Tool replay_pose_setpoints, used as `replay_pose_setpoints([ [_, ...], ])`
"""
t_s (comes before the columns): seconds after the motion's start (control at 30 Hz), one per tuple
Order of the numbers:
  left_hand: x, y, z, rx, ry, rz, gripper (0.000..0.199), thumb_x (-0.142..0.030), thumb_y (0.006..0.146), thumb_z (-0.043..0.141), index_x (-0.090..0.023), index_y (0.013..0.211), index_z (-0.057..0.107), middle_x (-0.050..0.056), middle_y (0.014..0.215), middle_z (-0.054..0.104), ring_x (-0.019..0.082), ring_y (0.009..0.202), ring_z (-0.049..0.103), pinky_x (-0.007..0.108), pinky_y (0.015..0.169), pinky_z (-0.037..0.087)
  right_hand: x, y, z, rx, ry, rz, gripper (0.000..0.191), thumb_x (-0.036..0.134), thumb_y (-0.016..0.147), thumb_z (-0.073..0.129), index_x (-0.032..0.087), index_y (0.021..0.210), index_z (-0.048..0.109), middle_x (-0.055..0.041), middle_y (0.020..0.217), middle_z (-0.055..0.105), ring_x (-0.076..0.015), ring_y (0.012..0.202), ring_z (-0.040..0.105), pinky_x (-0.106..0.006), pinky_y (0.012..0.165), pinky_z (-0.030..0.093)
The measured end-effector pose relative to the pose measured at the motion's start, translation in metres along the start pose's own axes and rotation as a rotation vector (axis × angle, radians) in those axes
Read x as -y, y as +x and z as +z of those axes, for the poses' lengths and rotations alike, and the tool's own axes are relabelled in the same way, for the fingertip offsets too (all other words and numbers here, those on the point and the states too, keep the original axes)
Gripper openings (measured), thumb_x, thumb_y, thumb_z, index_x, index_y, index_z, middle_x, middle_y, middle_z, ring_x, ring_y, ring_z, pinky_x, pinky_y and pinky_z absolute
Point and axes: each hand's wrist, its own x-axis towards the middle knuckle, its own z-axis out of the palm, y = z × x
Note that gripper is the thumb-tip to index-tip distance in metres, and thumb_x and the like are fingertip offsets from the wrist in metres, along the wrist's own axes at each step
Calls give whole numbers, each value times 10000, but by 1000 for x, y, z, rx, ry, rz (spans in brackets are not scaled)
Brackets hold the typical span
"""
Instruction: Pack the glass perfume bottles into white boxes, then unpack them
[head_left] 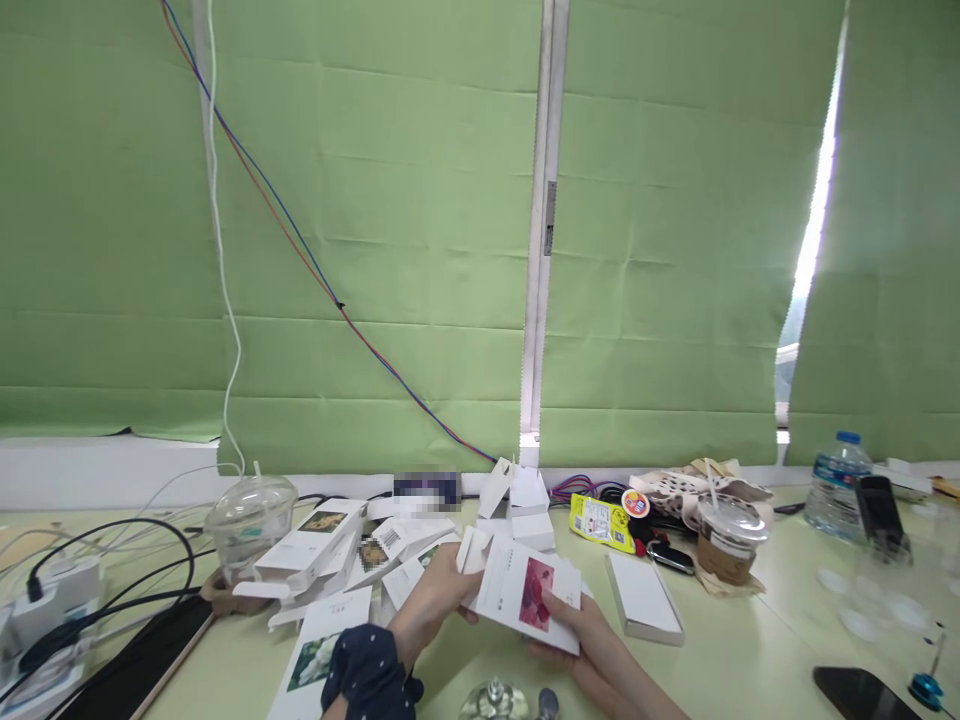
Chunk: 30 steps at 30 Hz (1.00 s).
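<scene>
Between both hands is a flat white cardboard box (504, 582) with a reddish-pink picture on its face, held slightly tilted above the table. My right hand (581, 635) grips its right end, thumb over the picture and fingers underneath. At the left end, by the pale flap, my left hand (435, 592) is closed on the box; some of its fingertips are hidden. A dark blue dotted scrunchie (371, 672) circles my left wrist. Left of the hands lies a pile of similar white boxes (307, 555); another box (322, 650) with a green-and-white picture lies nearer.
More white boxes (531, 510) stand behind the hands. To the right are a plain white box (643, 598), a yellow packet (601, 522), a lidded cup (729, 545) and a water bottle (836, 490). A clear plastic cup (251, 520) and black cables (161, 598) occupy the left.
</scene>
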Motion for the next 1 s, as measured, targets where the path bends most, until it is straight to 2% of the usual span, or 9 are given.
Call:
replay_pose_setpoints([
  [0.27,-7,-1,-2,-89,42,40,175,-281,660,612,-135,718,690,-1,527,644,140,474,566,187,356,381,2,2,2,-143,38,65,608,454,550,881,160,992,583,-36,723,747,-186,601,677,-267,452,563],
  [0.4,-20,0,-31,-184,99,67,201,-330,682,614,-154,748,683,-4,536,634,142,466,567,196,373,398,4,7,0,-204,82,48,610,484,571,863,148,990,574,-16,656,730,-149,512,647,-202,369,482],
  [0.5,-27,2,-68,-399,197,95,336,-376,701,605,-154,951,651,11,609,649,178,508,593,247,417,462,7,8,-1,-243,107,50,605,469,581,862,149,994,556,-23,646,727,-173,537,676,-188,355,442],
  [0.6,-32,2,-106,-692,339,117,623,-312,719,575,-103,1293,449,97,858,668,297,794,656,452,708,544,8,8,0,-252,140,55,584,442,630,840,164,1040,532,-33,678,735,-189,560,696,-182,354,414],
  [0.73,-41,-3,-124,-893,491,278,778,-272,754,518,14,1420,236,298,1382,344,452,1372,223,648,1093,161,8,5,5,-210,167,46,600,418,658,826,218,1112,489,-29,724,738,-196,554,705,-156,326,332],
  [0.8,-45,-6,-110,-841,532,388,697,-313,799,499,-8,1394,304,275,1461,226,417,1424,90,591,1144,72,7,3,8,-208,162,50,653,424,653,827,248,1161,457,-33,752,743,-216,558,715,-151,319,313],
  [0.87,-44,-10,-83,-641,555,482,529,-371,821,526,-122,1286,473,190,1411,380,344,1380,285,491,1144,227,6,1,11,-201,161,63,725,441,642,830,257,1213,424,-49,781,754,-234,564,721,-149,312,312],
  [0.93,-37,-15,-50,-314,556,538,455,-403,765,654,-270,1190,559,70,1321,539,272,1242,499,371,1024,434,5,-1,14,-167,168,69,771,455,626,837,236,1238,423,-67,798,764,-229,547,716,-150,304,331],
  [1.0,-26,-18,-18,157,417,495,711,-373,685,782,-298,1301,436,68,1378,489,266,1248,488,357,1014,438,4,-3,15,-140,191,61,748,453,612,846,195,1212,480,-64,762,765,-199,504,694,-154,303,367],
])
